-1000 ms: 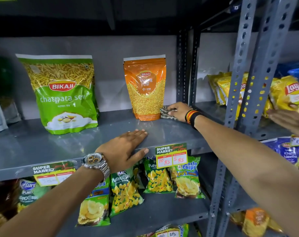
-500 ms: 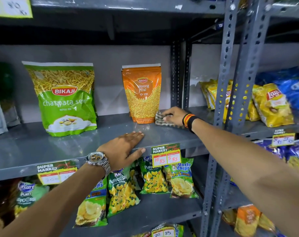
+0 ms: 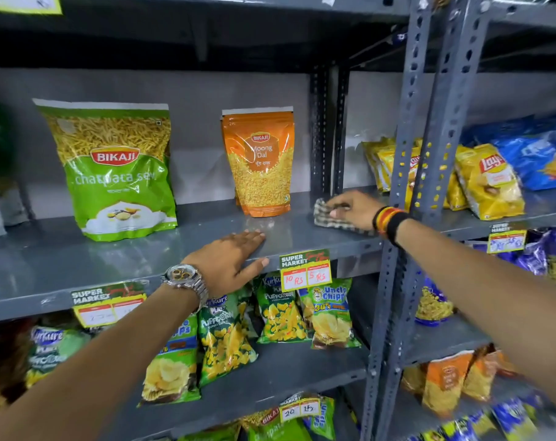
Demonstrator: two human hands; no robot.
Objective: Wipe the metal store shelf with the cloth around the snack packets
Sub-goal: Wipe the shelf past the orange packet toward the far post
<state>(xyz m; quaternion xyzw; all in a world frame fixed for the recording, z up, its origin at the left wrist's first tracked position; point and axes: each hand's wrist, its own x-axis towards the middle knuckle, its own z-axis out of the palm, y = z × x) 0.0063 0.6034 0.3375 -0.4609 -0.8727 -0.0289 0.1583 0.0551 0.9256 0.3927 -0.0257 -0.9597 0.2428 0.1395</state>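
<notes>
A grey metal shelf (image 3: 89,256) runs across the middle of the view. On it stand a large green Bikaji packet (image 3: 114,170) at the left and an orange Moong Dal packet (image 3: 260,163) to its right. My right hand (image 3: 354,208) presses a checked cloth (image 3: 326,216) flat on the shelf's right end, just right of the orange packet and apart from it. My left hand (image 3: 230,259) lies flat, palm down, on the shelf's front edge with the thumb hooked over the lip, holding nothing. A watch is on that wrist.
Perforated grey uprights (image 3: 410,173) stand just right of the cloth. Yellow and blue chip packets (image 3: 486,183) fill the neighbouring shelf. Price tags (image 3: 305,270) hang on the front lip. Green snack packets (image 3: 280,313) sit on the shelf below.
My right hand has slid the cloth rightward and toward the front, away from the orange packet's base. My left hand has stayed in place on the shelf edge.
</notes>
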